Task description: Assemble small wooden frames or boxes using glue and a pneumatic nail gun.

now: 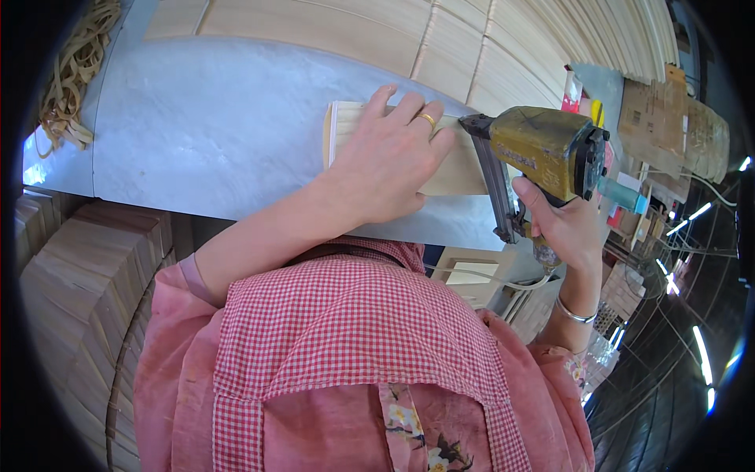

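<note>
A pale wooden piece (460, 171), flat on top with layered strips showing at its left end, lies on the grey-white tabletop (197, 118). My left hand (393, 153) spans it, fingers over the far side and thumb toward the near edge, holding it against the table. A gold ring is on one finger. My right hand (562, 224) is wrapped round the grip of a worn yellow and black pneumatic nail gun (543, 145). The gun's nose meets the far right corner of the wooden piece; I cannot tell whether it is pressed firmly. Its long black magazine crosses the right end.
Several rows of stacked pale wooden slats (314, 30) line the table's far side. A heap of tan strips (75, 79) hangs at the far left corner. Stacked wooden blocks (79, 291) stand below left. An air hose (523, 285) trails under the gun. Cardboard (657, 118) stands at right.
</note>
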A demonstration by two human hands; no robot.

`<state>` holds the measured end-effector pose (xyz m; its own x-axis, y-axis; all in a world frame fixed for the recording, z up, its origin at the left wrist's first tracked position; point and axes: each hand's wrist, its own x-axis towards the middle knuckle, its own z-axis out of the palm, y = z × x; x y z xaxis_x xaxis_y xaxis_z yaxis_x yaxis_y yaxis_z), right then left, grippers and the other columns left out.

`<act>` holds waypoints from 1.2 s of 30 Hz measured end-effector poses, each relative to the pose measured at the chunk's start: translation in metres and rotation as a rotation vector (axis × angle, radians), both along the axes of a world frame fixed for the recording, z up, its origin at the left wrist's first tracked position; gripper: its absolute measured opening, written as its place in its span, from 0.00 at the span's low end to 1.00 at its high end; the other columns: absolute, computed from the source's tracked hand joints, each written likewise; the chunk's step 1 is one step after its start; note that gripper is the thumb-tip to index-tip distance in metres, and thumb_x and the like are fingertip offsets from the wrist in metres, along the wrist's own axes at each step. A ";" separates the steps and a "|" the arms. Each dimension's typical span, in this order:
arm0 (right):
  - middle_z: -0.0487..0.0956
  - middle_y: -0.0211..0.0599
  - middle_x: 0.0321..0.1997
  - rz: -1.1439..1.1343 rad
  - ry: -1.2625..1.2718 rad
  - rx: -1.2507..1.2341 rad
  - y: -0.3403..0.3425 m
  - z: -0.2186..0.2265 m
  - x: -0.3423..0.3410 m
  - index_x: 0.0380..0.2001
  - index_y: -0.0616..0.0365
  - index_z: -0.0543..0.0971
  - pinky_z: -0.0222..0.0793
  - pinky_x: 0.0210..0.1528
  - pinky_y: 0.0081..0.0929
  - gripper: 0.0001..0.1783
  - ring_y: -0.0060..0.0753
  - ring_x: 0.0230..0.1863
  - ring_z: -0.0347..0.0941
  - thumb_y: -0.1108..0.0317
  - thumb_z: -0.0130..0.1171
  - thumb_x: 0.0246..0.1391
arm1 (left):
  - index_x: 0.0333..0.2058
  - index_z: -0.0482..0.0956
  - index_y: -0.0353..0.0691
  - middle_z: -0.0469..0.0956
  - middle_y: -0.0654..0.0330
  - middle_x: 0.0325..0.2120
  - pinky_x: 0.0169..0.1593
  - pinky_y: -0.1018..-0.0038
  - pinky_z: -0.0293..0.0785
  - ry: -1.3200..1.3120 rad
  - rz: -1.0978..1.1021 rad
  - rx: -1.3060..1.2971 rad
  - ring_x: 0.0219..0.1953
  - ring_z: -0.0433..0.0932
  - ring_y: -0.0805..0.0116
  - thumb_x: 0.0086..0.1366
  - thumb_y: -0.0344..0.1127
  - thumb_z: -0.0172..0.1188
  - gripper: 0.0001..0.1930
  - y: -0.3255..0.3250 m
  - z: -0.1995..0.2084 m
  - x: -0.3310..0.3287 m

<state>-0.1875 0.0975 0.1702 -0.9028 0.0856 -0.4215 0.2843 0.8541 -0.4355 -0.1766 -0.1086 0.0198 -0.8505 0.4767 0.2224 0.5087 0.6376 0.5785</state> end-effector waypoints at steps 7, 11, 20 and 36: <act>0.84 0.41 0.44 -0.124 -0.138 0.078 -0.015 0.010 -0.008 0.50 0.65 0.78 0.76 0.43 0.29 0.24 0.36 0.41 0.80 0.69 0.73 0.52 | 0.41 0.74 0.41 0.70 0.51 0.55 0.69 0.50 0.56 -0.010 0.000 0.014 0.55 0.68 0.53 0.39 0.40 0.75 0.29 0.000 -0.001 0.000; 0.84 0.40 0.39 -0.218 -0.278 0.176 -0.018 0.014 -0.010 0.50 0.65 0.78 0.75 0.36 0.26 0.24 0.32 0.34 0.79 0.68 0.73 0.52 | 0.41 0.74 0.40 0.70 0.51 0.56 0.69 0.52 0.57 -0.017 0.001 0.015 0.55 0.68 0.53 0.39 0.41 0.75 0.29 -0.001 0.000 0.000; 0.78 0.32 0.25 -0.418 0.246 0.047 0.064 -0.011 0.031 0.44 0.64 0.78 0.63 0.18 0.18 0.19 0.18 0.15 0.66 0.65 0.71 0.53 | 0.46 0.76 0.41 0.69 0.49 0.58 0.67 0.56 0.59 0.049 -0.060 -0.090 0.58 0.67 0.52 0.42 0.42 0.75 0.31 -0.004 -0.007 0.005; 0.81 0.61 0.45 -0.142 0.354 0.725 0.363 -0.212 0.128 0.66 0.64 0.65 0.73 0.49 0.52 0.34 0.66 0.47 0.78 0.66 0.59 0.57 | 0.53 0.74 0.31 0.79 0.47 0.50 0.53 0.66 0.77 -0.908 0.272 2.249 0.49 0.79 0.60 0.68 0.39 0.54 0.21 -0.107 -0.052 0.090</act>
